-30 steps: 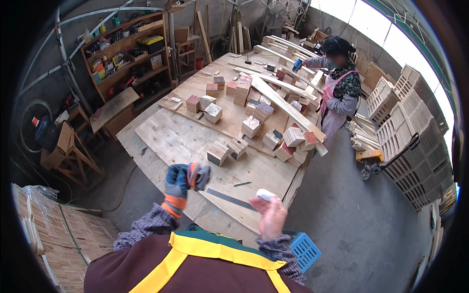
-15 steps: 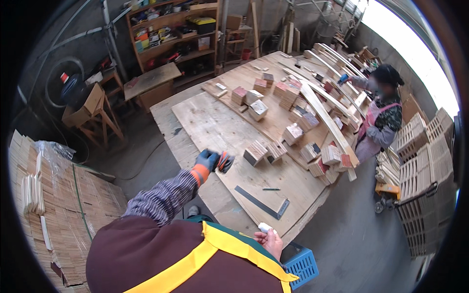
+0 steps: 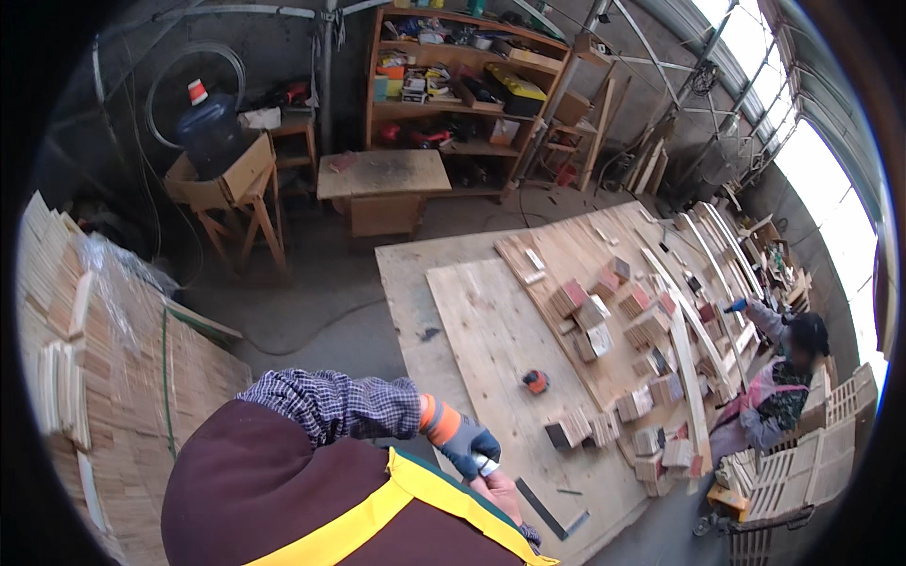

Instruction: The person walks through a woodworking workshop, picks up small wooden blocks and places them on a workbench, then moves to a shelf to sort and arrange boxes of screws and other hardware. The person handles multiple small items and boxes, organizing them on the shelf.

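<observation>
My left hand, in a grey and blue work glove with an orange cuff, is in front of my chest, its fingers closed at a small white object. My bare right hand meets it there, fingers closed on the lower side of the object. What the white object is cannot be made out. A crumpled orange and dark work glove lies on the plywood table. Beside my right hand are a dark carpenter's square and a thin dark pencil-like stick.
Stacks of wooden blocks and long strips cover the table's right side. A co-worker stands there. Bundled wood slats are piled at left. Behind stand a shelf, a low bench and a boxed water jug.
My left hand has let go of the loose glove, leaving it on the table, and has come back to my right hand at the white object. The view has turned left.
</observation>
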Tool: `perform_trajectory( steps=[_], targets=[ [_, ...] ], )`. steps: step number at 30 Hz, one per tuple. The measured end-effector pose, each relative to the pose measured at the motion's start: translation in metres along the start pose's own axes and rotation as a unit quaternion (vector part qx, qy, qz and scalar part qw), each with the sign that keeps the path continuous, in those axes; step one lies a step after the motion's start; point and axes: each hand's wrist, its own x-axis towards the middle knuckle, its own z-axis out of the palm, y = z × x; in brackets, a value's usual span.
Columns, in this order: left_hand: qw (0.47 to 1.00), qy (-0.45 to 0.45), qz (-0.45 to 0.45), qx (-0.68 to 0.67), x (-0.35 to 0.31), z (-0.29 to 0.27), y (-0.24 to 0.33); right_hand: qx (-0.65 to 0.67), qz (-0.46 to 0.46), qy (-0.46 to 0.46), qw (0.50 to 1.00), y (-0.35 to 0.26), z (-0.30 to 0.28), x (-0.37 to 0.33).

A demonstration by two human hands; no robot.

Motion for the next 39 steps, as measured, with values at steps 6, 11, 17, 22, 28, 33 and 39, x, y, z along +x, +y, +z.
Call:
perform_trajectory(
  steps=[6,11,17,22,28,33,39],
  targets=[
    [0.983,0.012,-0.153,0.101,-0.065,-0.053,-0.024,-0.209,-0.092,-0.185,0.956,-0.027,0.035,0.106],
    [0.957,0.085,-0.213,0.177,-0.130,-0.093,-0.031,-0.104,-0.103,-0.345,0.927,-0.048,0.082,0.200],
    [0.924,0.270,-0.257,0.089,-0.235,-0.159,-0.060,0.033,-0.040,-0.456,0.888,-0.096,0.165,0.309],
    [0.853,0.495,-0.162,-0.044,-0.377,-0.214,-0.165,0.098,0.067,-0.375,0.919,-0.122,0.236,0.427],
    [0.690,0.558,-0.329,-0.322,-0.495,-0.239,-0.282,0.061,0.121,0.040,0.990,-0.114,0.257,0.524],
    [0.792,0.459,-0.399,-0.060,-0.535,-0.254,-0.374,0.039,0.195,0.117,0.973,-0.098,0.235,0.559],
    [0.735,0.390,-0.536,-0.142,-0.587,-0.264,-0.454,-0.094,0.207,0.049,0.973,-0.091,0.225,0.686]
  ],
)
